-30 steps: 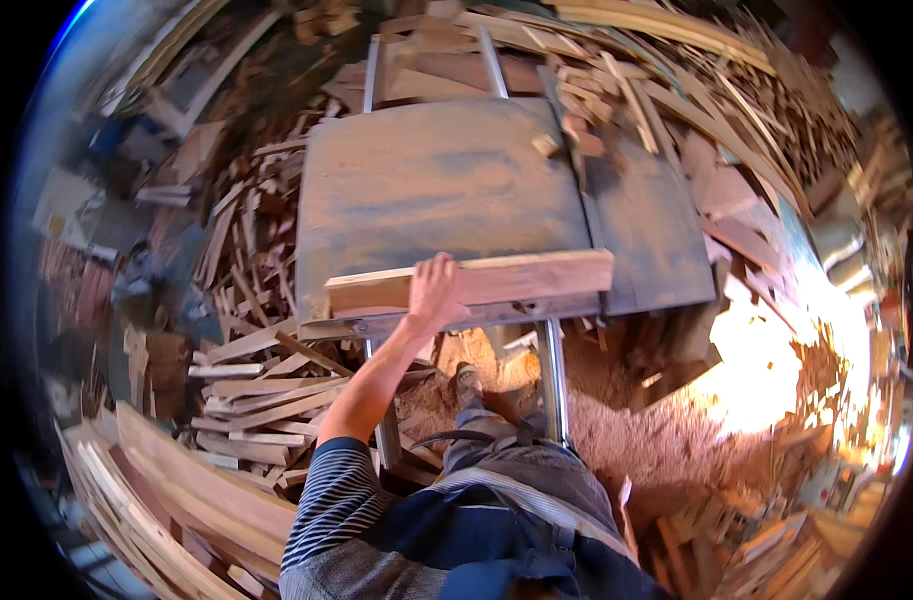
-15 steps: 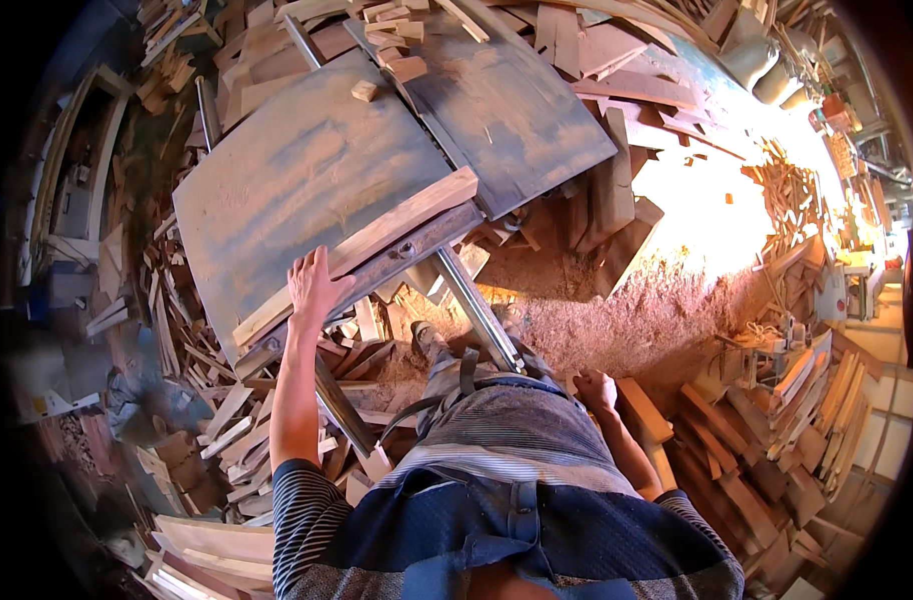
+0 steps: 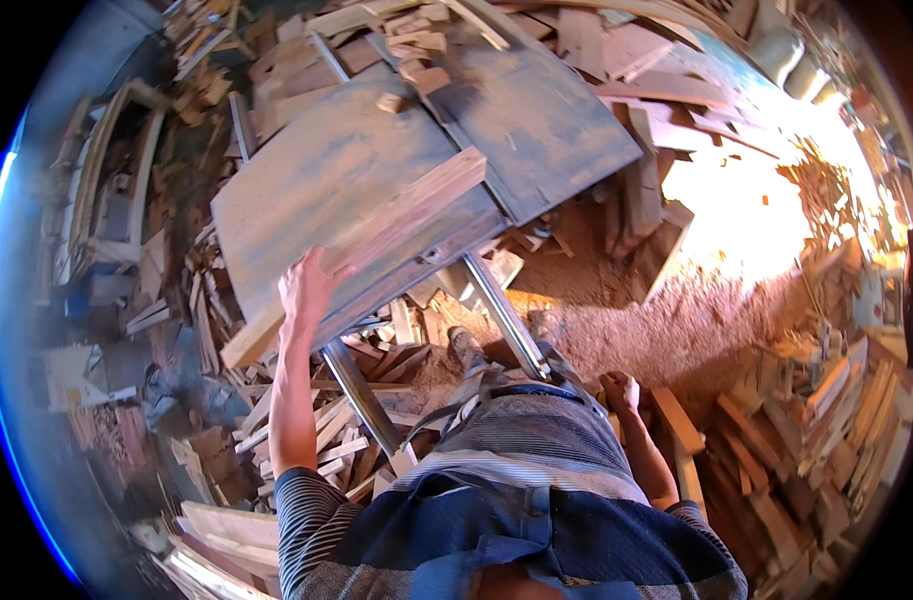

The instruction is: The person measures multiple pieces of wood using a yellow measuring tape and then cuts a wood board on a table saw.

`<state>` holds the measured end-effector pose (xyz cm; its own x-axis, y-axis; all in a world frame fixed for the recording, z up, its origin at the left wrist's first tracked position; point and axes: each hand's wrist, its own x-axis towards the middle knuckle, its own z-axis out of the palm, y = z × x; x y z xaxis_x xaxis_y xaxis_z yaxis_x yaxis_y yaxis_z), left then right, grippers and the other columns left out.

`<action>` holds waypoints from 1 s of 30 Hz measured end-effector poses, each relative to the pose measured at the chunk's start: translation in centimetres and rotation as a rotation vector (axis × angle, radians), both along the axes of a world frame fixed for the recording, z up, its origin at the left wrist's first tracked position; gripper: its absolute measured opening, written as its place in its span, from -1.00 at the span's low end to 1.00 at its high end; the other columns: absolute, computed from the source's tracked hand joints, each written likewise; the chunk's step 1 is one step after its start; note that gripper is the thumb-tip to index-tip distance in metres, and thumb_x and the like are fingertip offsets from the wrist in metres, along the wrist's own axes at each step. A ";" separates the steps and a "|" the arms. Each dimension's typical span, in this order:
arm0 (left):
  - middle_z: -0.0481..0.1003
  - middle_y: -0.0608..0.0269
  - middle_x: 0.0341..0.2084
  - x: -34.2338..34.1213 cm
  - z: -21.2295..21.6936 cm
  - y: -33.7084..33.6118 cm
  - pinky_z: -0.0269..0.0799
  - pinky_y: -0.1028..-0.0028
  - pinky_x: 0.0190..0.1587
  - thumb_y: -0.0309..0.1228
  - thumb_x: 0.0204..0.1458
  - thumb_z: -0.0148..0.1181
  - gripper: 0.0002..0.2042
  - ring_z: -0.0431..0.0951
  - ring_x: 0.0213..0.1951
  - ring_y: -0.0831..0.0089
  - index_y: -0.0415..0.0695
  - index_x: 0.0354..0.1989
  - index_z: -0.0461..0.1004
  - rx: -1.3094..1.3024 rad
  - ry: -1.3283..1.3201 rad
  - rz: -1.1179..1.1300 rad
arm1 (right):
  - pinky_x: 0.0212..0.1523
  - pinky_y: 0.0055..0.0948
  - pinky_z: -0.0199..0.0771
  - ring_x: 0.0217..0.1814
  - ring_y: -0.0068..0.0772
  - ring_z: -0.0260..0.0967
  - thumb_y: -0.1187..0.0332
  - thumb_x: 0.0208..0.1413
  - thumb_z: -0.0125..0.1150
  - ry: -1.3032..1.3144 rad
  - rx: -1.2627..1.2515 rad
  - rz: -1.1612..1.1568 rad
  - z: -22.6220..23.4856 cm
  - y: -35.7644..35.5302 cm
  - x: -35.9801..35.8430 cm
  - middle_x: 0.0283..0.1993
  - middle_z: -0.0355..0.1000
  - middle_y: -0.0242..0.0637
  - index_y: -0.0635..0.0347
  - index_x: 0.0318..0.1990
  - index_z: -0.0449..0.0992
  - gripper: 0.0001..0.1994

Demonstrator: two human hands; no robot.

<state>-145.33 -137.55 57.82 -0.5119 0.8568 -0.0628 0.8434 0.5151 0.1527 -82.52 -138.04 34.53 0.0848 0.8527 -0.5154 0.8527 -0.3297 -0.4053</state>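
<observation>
My left hand point(image 3: 307, 285) lies flat on the near end of a long wooden plank point(image 3: 362, 250), fingers spread and pressing down rather than closed around it. The plank runs slantwise along the near edge of the dusty metal bench point(image 3: 307, 180), its far end up toward the middle of the top and its near end jutting a little past the corner. My right hand point(image 3: 622, 390) is down by my hip, above a stack of offcuts point(image 3: 677, 425); whether it grips one I cannot tell. To do this well, I judge I should keep my palm weight over the part of the plank that the bench carries, not the overhang, so it cannot tip. I should also keep my feet steady among the scraps point(image 3: 347, 430) on the floor.
</observation>
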 end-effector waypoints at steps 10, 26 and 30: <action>0.31 0.57 -0.57 2.9 -4.2 -10.8 0.07 0.60 -0.49 -0.01 0.23 0.22 -0.57 0.17 -0.54 0.74 -0.02 -0.54 0.29 0.733 -1.117 0.599 | -0.14 -0.15 0.57 -0.20 -0.02 0.62 -0.05 -0.02 0.27 0.021 0.017 0.280 -0.8 2.3 -2.8 -0.28 0.61 0.03 0.11 -0.22 0.70 -0.58; 0.52 0.03 0.07 2.3 -7.2 -23.0 0.48 0.21 0.13 0.21 0.29 -0.07 -0.28 0.56 0.03 0.20 -0.29 0.23 0.38 1.320 -1.260 1.313 | -0.16 -0.23 0.54 -0.23 -0.10 0.60 0.12 0.01 0.33 0.084 0.029 0.638 0.3 8.8 -6.1 -0.28 0.62 -0.06 0.18 -0.24 0.69 -0.68; 0.54 0.03 0.01 2.2 -8.7 -23.9 0.55 0.21 0.05 0.19 0.31 -0.13 -0.31 0.59 -0.04 0.20 -0.29 0.20 0.39 1.444 -1.284 1.339 | -0.16 -0.25 0.53 -0.22 -0.12 0.60 0.14 0.01 0.34 0.113 0.041 0.659 -0.3 9.9 -7.4 -0.27 0.62 -0.07 0.20 -0.25 0.68 -0.70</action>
<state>-143.16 -161.49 49.10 -0.8185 -0.0217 -0.5741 -0.5222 -0.3885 0.7592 -89.90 -128.12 34.27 -0.5134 0.7268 -0.4563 0.8219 0.2636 -0.5049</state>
